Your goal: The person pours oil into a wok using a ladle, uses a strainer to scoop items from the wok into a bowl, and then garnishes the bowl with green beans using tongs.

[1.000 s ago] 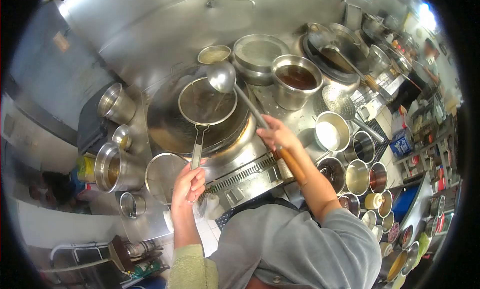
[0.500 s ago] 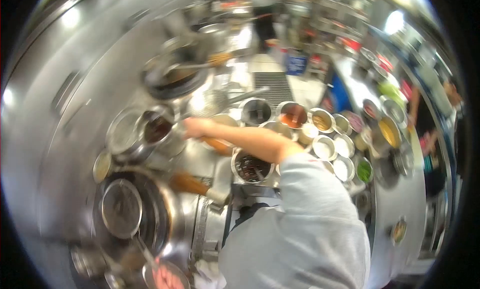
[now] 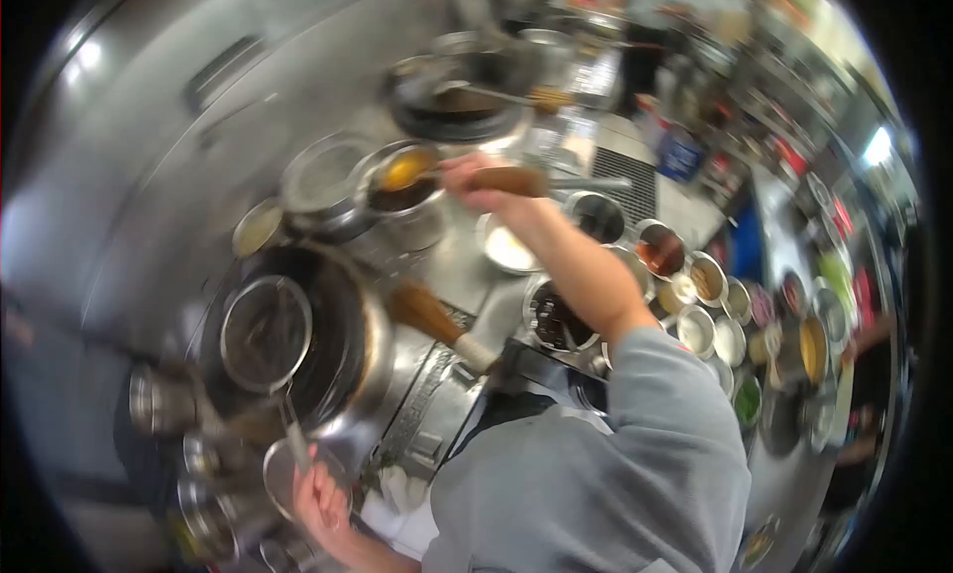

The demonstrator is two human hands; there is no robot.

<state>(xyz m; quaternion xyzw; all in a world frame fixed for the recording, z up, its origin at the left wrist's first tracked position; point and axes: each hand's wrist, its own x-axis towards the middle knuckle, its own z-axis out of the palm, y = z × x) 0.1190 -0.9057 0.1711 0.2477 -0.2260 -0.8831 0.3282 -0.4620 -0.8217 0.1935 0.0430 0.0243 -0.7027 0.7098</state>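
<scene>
My right hand is closed around the wooden handle of a ladle, whose bowl holds yellow-orange liquid. That bowl is at the mouth of a metal pot with dark contents. At lower left my left hand grips the handle of a round mesh strainer. The strainer's mesh is over a large dark wok. Beside the pot is another metal pot with a mesh top. Motion blur softens the ladle and my right hand.
A bamboo brush lies between wok and counter. Another wok sits farther back. Containers of sauces and seasonings, including dark sauce and red sauce, line the right side. Another person's arm is at far right.
The view has shifted, moving the scene rightward. The ladle bowl now shows yellow-orange liquid at the pot's mouth, where only dark contents showed before. My left hand still holds the strainer.
</scene>
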